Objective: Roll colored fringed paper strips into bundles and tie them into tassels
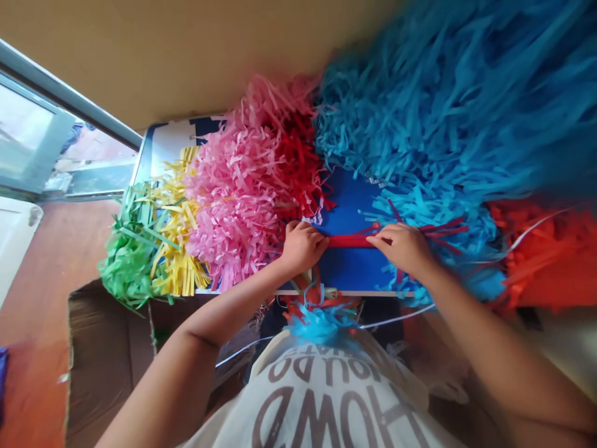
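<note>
Between my hands a bundle of red tissue paper strips is stretched flat above the blue table top. My left hand is closed on the bundle's left end, beside a heap of pink paper fringe. My right hand pinches the other end, and loose dark red strips fan out past it over light blue fringe. Under the hands, at the table's front edge, a tassel of blue and orange paper rests against my shirt, with a white string running from it.
Big blue fringe piles up at the back right, with orange-red fringe at the right. Red fringe, yellow fringe and green fringe lie leftward. A cardboard box stands below the table at left.
</note>
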### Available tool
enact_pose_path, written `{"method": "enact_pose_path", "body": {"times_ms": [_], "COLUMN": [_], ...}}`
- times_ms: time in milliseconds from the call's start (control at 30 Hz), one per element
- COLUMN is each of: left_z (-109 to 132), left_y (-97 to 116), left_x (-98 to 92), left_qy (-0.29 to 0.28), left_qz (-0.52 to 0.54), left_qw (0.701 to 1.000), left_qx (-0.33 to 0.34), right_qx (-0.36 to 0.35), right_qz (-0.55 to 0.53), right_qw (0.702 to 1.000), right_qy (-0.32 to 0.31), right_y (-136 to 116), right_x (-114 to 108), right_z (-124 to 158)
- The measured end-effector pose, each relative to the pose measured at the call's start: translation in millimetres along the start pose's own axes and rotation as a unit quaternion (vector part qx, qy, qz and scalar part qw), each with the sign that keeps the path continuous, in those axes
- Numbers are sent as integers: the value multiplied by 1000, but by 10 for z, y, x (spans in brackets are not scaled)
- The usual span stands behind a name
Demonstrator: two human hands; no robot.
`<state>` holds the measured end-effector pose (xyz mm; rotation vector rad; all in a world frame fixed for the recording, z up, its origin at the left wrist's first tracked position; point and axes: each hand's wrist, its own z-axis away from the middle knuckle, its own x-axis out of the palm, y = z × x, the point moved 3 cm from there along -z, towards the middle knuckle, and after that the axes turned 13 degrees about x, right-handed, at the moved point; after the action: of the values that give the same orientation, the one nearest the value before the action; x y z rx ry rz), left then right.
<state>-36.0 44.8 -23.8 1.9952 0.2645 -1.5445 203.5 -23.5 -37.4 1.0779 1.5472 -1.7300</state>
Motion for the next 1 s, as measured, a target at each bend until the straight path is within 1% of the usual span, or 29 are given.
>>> {"method": "enact_pose_path", "body": {"times_ms": [167,400,433,500,533,567,600,667,700,767,833,933,1000], "left_z": [-81,-161,-165,-174,-179,-182,-178,-152,-134,-101,-93,-146,-197], "left_y": [51,38,46,80,109,145,180,222,225,211,205,227,250], "left_x": [-13,5,-4,-38,-54,-63,-62,-39,-26,-16,-20,-20,-6], "left_qy": [-10,-73,-73,-51,-38,-32,-37,-72,-89,-102,-94,-85,-82], "left_qz": [-31,-62,-71,-94,-104,-110,-113,-112,-111,-108,-100,-96,-103], "left_qw": [999,995,994,994,994,992,987,973,968,966,970,978,981], "left_qx": [-14,-35,-34,-17,12,55,105,188,207,212,199,162,145], "right_qx": [53,95,98,93,75,41,-5,-94,-117,-114,-117,-179,-206], "right_qz": [40,77,86,120,142,161,176,185,183,174,162,169,192], "right_qw": [997,991,990,988,985,983,980,976,975,976,978,969,960], "right_qy": [-32,-62,-48,18,57,83,89,63,53,61,61,9,-13], "right_y": [-59,-50,-77,-179,-251,-330,-401,-475,-466,-391,-340,-420,-505], "right_x": [-3,-2,-16,-56,-70,-68,-48,9,23,1,-39,-32,1], "right_z": [-85,-126,-111,-53,-7,45,101,204,240,266,245,155,65]}}
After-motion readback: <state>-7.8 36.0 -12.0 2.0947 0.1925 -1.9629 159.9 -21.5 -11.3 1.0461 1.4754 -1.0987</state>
